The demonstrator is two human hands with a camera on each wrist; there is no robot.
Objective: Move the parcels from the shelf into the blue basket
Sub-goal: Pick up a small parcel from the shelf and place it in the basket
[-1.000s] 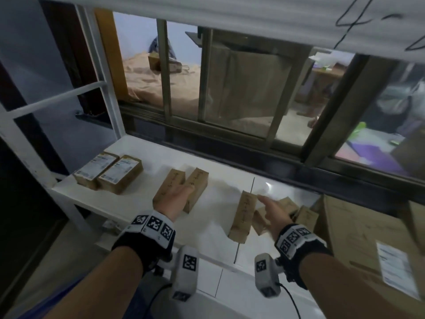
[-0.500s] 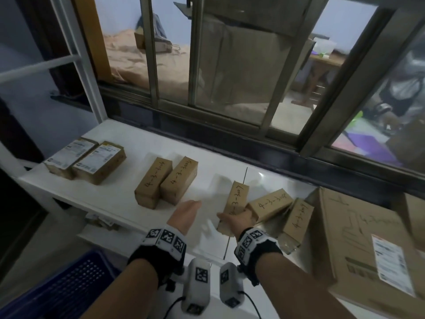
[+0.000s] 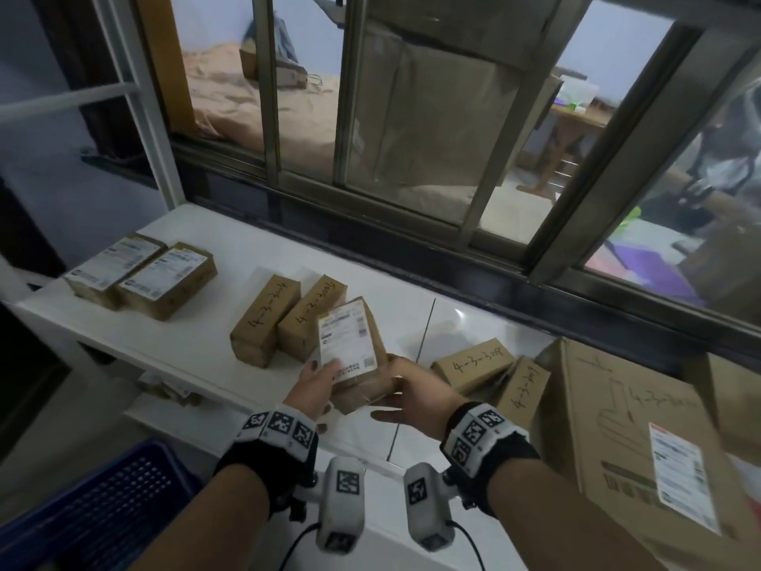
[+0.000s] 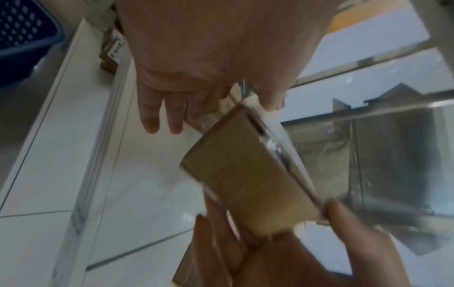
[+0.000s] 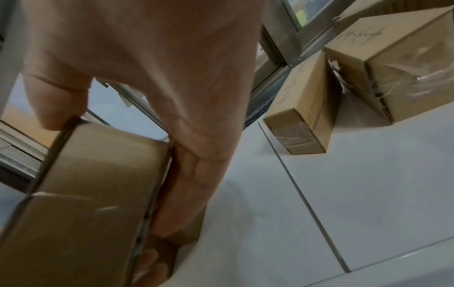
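A brown cardboard parcel (image 3: 350, 352) with a white label facing up is held above the white shelf (image 3: 197, 335), tilted, between both hands. My left hand (image 3: 325, 377) grips its near left end, thumb on the label. From the right, my right hand (image 3: 395, 389) grips it with the thumb on the edge and the fingers underneath. The left wrist view shows the parcel (image 4: 245, 174) between my left hand (image 4: 211, 108) and my right hand (image 4: 282, 242). In the right wrist view it (image 5: 93, 194) fills the lower left. The blue basket (image 3: 103, 508) sits low at the left.
Two labelled parcels (image 3: 140, 274) lie at the shelf's left end. Two handwritten ones (image 3: 288, 319) sit mid-shelf and two more (image 3: 494, 372) to the right. A large carton (image 3: 642, 438) stands at the far right. A window frame (image 3: 370, 224) runs behind the shelf.
My right hand took the parcel that stood on edge mid-shelf, lifted it and turned its label up. My left hand left the handwritten pair and came across to grip it too.
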